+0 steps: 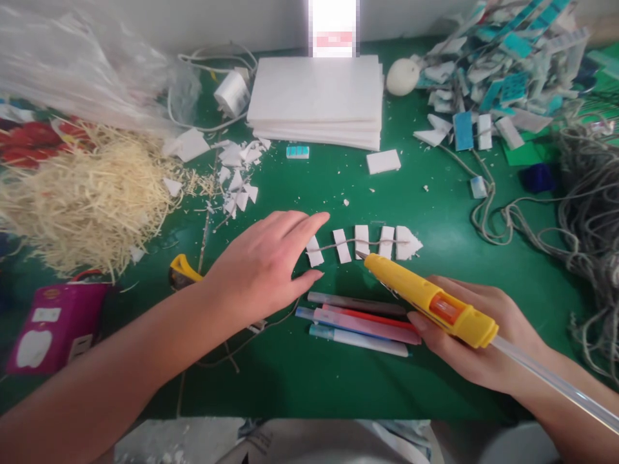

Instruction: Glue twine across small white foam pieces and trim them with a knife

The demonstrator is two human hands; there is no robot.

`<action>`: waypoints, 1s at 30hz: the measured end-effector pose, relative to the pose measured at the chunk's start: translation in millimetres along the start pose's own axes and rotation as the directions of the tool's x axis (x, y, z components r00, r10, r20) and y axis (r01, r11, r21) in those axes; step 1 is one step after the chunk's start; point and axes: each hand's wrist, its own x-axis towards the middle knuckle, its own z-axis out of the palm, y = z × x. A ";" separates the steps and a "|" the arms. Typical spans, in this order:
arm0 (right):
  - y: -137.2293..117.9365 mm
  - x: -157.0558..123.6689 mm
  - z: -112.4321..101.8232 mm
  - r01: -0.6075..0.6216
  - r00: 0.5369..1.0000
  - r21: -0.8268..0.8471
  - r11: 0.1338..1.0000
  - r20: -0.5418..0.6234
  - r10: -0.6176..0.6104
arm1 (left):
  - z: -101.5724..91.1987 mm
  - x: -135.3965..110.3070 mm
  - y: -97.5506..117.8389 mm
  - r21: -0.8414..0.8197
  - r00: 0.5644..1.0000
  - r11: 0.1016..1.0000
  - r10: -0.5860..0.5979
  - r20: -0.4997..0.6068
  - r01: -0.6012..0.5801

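Note:
My right hand [476,345] grips a yellow glue gun [428,298] with a clear glue stick trailing from its back; the nozzle points at a row of small white foam pieces [363,243] laid under a thin grey string [355,243] on the green table [338,187]. My left hand [264,264] is open, fingers stretched flat, with its fingertips touching the leftmost foam piece [314,252]. Several pens [360,322] lie just below the foam row, between my two hands.
A stack of white foam sheets [316,100] sits at the back centre. Straw-like raffia [82,193] and a plastic bag lie at the left. A pink box [55,325], a yellow cutter [184,267], foam scraps [236,174], blue-white offcuts [498,71] and grey cord [580,212] surround the work area.

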 end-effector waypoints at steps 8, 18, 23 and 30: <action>-1.0 0.0 -0.9 -0.022 1.000 0.034 0.999 0.001 0.022 | 9.6 10.9 -0.5 -0.075 0.999 0.996 0.046 -0.013 -0.047; 4.6 -10.2 7.4 -0.043 0.997 0.065 0.997 -0.068 0.047 | -16.7 -3.4 -12.5 -0.040 0.997 0.999 -0.024 0.073 0.027; 2.7 -7.7 6.4 -0.028 1.000 0.044 0.999 0.007 0.028 | -21.2 -15.4 -27.0 0.013 0.988 0.996 -0.088 0.125 0.087; 5.3 -13.8 10.1 -0.043 0.998 0.045 0.998 -0.044 0.045 | -15.4 -7.2 -22.5 0.003 0.987 0.998 -0.056 0.150 0.056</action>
